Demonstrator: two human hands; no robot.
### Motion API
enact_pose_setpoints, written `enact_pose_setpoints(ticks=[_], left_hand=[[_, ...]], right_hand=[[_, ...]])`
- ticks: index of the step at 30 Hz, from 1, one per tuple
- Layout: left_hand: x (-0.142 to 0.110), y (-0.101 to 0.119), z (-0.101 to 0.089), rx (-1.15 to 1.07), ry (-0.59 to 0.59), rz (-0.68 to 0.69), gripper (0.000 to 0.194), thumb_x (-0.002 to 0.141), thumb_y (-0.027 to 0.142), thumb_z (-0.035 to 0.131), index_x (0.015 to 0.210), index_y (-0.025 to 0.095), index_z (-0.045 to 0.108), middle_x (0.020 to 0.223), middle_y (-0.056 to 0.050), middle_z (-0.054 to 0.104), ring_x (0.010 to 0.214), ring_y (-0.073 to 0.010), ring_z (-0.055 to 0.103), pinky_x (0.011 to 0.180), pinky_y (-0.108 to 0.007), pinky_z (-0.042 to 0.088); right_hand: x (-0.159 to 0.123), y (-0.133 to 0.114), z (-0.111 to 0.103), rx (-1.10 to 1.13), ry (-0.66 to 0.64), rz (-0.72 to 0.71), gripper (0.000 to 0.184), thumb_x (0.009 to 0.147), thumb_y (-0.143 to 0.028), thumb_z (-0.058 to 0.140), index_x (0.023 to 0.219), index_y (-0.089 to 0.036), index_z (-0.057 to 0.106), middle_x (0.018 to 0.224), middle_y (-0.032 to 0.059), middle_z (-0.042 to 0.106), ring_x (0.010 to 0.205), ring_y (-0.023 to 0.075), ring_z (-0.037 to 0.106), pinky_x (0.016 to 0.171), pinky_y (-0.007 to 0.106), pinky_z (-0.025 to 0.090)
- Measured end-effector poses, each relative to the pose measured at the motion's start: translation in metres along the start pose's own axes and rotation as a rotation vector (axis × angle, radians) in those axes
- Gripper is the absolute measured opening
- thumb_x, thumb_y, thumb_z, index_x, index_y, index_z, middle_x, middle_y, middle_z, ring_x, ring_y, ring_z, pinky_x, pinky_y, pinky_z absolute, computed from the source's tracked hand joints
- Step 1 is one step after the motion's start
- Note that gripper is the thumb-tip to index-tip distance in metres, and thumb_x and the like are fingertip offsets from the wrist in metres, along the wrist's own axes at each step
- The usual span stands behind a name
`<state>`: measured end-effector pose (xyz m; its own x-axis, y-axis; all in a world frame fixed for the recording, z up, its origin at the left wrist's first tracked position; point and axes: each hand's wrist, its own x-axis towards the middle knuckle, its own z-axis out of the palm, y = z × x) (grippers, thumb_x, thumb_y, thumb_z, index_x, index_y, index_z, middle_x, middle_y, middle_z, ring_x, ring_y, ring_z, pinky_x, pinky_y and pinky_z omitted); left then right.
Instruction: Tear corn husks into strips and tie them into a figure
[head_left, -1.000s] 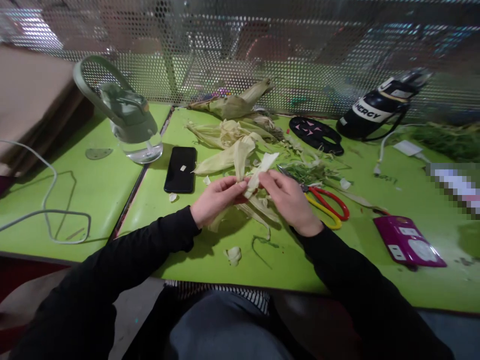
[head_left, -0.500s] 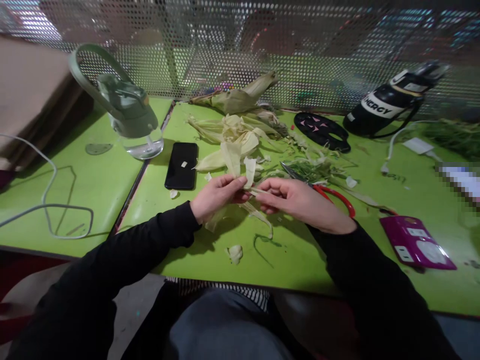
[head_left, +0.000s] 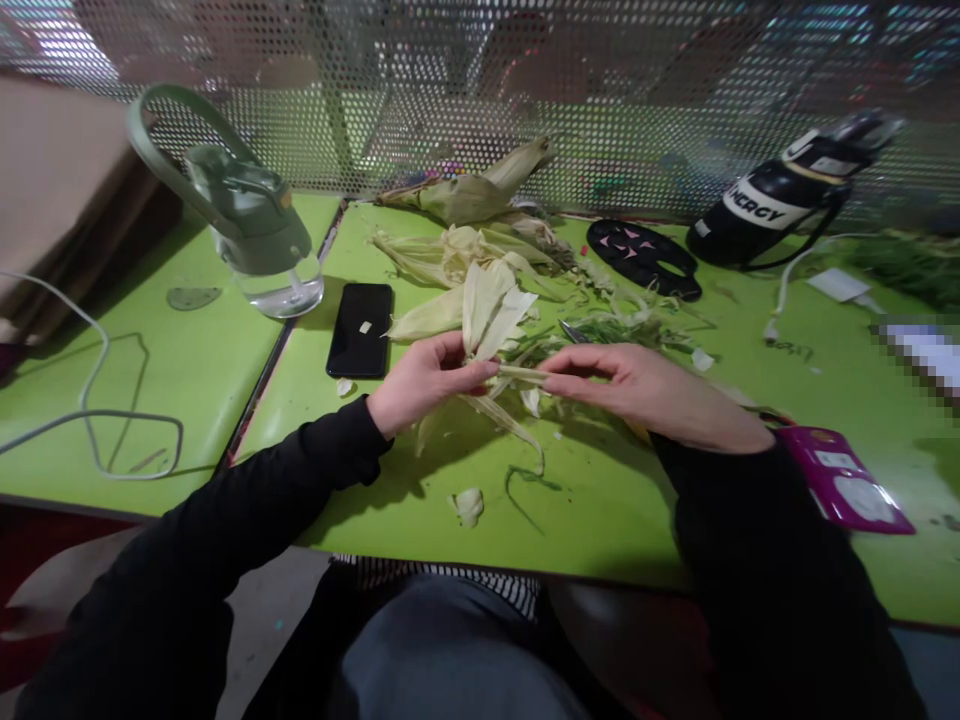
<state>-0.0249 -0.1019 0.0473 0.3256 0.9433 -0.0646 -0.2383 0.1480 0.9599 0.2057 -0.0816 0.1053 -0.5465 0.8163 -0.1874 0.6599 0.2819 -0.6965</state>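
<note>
We have drawn our right hand [head_left: 634, 385] outward, its grip pinching a narrow strip [head_left: 523, 374], while our left hand [head_left: 420, 382] pinches the husk pieces [head_left: 491, 312], seemingly keeping the work taut.

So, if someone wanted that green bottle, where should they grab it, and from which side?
Probably by the handle of the green bottle, coming from above and the person's side: it stands up as a wide loop, with an open gap between it and the lid. The left hand is nearer, but it holds husk.
</note>
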Motion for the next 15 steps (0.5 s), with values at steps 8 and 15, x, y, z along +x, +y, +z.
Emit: enact_pose_setpoints(ticks=[8,15], left_hand=[[-0.009,-0.009,0.013,0.163,-0.173,0.015,0.020,0.078,0.024,0.072,0.095,0.015,0.066,0.093,-0.005,0.068,0.085,-0.0157,0.062,0.086,-0.033,0.050],[-0.016,-0.017,0.022,0.340,-0.249,0.023,0.028,0.095,0.037,0.053,0.077,0.017,0.060,0.074,-0.002,0.059,0.074,-0.0145,0.058,0.077,-0.030,0.049]], right_hand=[[0.016,0.000,0.040,-0.170,0.548,-0.168,0.048,0.090,-0.063,0.055,0.102,-0.019,0.069,0.103,0.0112,0.069,0.097,0.0262,0.062,0.083,0.040,0.047],[0.021,-0.004,0.055,0.141,0.472,-0.242,0.027,0.089,-0.036,0.064,0.066,-0.020,0.060,0.073,-0.0003,0.058,0.069,0.0143,0.053,0.069,0.031,0.043]])
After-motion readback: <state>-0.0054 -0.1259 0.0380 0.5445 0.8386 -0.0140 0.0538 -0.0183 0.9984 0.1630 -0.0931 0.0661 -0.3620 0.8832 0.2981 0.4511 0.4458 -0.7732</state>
